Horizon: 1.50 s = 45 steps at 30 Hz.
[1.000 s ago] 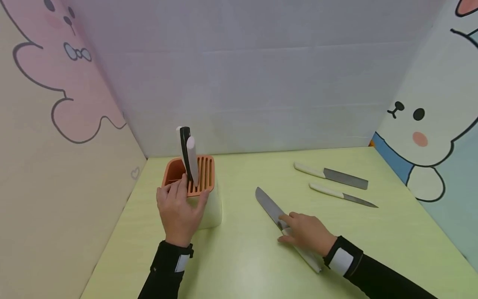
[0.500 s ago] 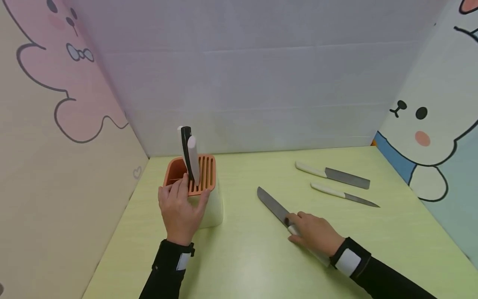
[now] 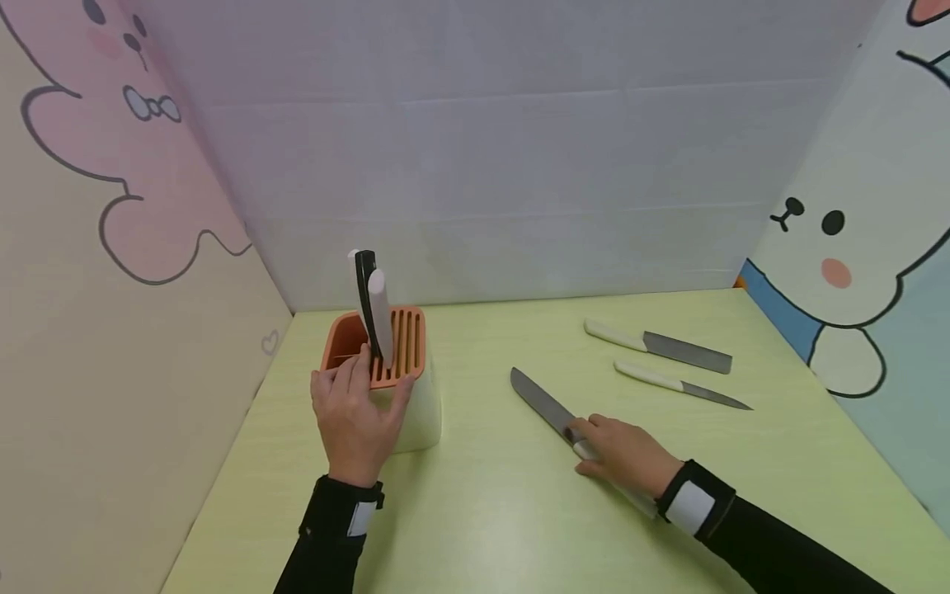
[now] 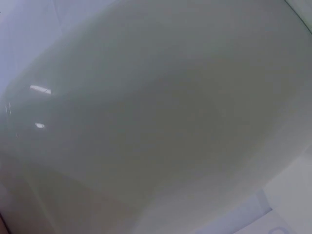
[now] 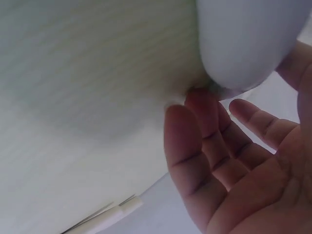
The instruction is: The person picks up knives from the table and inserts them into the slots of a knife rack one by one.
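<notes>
A white knife block (image 3: 419, 412) with an orange slotted top stands at the left, two white handles (image 3: 382, 318) and a black handle (image 3: 367, 301) rising from it. My left hand (image 3: 358, 429) holds its near side, fingers over the orange rim and thumb at the right front corner. The block's pale wall (image 4: 161, 112) fills the left wrist view. My right hand (image 3: 627, 458) pinches a large knife (image 3: 545, 404) where blade and handle meet; the blade points away to the left. In the right wrist view, the white handle (image 5: 248, 44) lies above the curled fingers (image 5: 183, 141).
On the right of the pale yellow table (image 3: 475, 511) lie a cleaver (image 3: 686, 352) and, nearer, a small pointed knife (image 3: 712, 396), both white-handled. Grey-white walls (image 3: 505, 190) close off the back, with cartoon-printed panels (image 3: 868, 272) at the sides.
My right hand has shifted a little to the right, and the large knife's handle end has swung right and away. My left hand has stayed on the block.
</notes>
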Available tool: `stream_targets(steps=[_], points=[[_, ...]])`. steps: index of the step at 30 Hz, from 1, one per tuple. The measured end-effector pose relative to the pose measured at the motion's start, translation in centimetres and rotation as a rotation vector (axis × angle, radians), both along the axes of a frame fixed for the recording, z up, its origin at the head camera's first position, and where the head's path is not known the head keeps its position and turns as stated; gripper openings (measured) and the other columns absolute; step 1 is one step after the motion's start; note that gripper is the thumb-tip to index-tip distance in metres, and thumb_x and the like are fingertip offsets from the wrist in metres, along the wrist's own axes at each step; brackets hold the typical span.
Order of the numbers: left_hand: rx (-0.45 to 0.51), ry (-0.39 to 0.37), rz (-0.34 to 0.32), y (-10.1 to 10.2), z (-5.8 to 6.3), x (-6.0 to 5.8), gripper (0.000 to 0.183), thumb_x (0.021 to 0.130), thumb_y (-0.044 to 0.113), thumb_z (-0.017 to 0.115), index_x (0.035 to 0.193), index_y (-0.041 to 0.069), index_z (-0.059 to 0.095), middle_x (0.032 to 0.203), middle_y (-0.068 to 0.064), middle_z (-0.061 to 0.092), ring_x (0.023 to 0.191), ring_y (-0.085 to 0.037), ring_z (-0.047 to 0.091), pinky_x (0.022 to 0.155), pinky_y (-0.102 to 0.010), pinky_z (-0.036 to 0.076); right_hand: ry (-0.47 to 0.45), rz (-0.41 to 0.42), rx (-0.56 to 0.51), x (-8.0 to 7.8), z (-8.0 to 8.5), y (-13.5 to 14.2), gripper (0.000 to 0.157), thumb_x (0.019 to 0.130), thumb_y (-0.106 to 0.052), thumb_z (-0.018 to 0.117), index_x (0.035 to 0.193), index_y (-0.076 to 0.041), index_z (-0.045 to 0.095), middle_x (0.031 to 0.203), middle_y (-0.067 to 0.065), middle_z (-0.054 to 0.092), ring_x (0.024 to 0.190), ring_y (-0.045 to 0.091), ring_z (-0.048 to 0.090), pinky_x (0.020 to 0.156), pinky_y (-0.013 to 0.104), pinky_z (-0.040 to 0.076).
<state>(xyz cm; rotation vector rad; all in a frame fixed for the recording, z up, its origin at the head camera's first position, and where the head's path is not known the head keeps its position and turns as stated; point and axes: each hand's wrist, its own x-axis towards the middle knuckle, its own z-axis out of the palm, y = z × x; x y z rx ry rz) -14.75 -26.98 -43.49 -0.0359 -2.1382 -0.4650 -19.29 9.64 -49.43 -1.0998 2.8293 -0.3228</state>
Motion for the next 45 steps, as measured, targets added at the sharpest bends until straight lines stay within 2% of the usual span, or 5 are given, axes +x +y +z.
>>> stream_targets(steps=[9, 16, 24, 40, 45], points=[[-0.002, -0.002, 0.007, 0.0, -0.2, 0.0, 0.069, 0.084, 0.054, 0.058, 0.124, -0.003, 0.056, 0.111, -0.023, 0.063, 0.097, -0.039, 0.05, 0.088, -0.059, 0.033, -0.105, 0.011, 0.079, 1.1, 1.1, 0.8, 0.074, 0.073, -0.032, 0.078, 0.134, -0.007, 0.044, 0.093, -0.001, 0.052, 0.067, 0.008, 0.045, 0.056, 0.029, 0.045], [0.006, 0.0, 0.003, -0.1, -0.2, -0.1, 0.068, 0.084, 0.054, 0.058, 0.125, -0.001, 0.056, 0.112, -0.023, 0.062, 0.096, -0.04, 0.048, 0.091, -0.06, 0.031, 0.004, -0.028, 0.076, 0.2, 1.3, 3.3, 0.054, 0.077, -0.025, 0.075, 0.122, -0.004, 0.054, 0.09, 0.002, 0.055, 0.069, 0.009, 0.048, 0.056, 0.031, 0.046], [0.005, -0.009, 0.003, 0.0, -0.1, 0.0, 0.069, 0.084, 0.054, 0.058, 0.125, -0.002, 0.056, 0.113, -0.023, 0.062, 0.097, -0.04, 0.048, 0.089, -0.059, 0.031, 0.011, -0.128, 0.057, -2.1, 0.8, 5.7, 0.026, 0.076, -0.025, 0.075, 0.093, -0.01, 0.06, 0.078, -0.003, 0.049, 0.063, 0.009, 0.044, 0.054, 0.03, 0.042], [0.004, -0.025, 0.003, 0.0, 0.1, 0.1, 0.069, 0.085, 0.054, 0.057, 0.125, -0.002, 0.056, 0.113, -0.023, 0.062, 0.096, -0.04, 0.047, 0.092, -0.059, 0.03, -0.107, -0.207, -0.03, -2.8, 1.2, 7.0, 0.027, 0.078, -0.033, 0.074, 0.094, -0.017, 0.058, 0.07, -0.005, 0.051, 0.058, 0.012, 0.043, 0.052, 0.031, 0.038], [0.007, -0.036, 0.007, 0.0, 0.1, 0.2, 0.069, 0.085, 0.054, 0.056, 0.126, -0.001, 0.055, 0.114, -0.023, 0.062, 0.098, -0.04, 0.047, 0.093, -0.06, 0.03, -0.17, -0.24, -0.144, -2.7, 2.0, 7.3, 0.029, 0.079, -0.034, 0.074, 0.098, -0.02, 0.058, 0.069, -0.006, 0.056, 0.056, 0.01, 0.047, 0.05, 0.03, 0.041]])
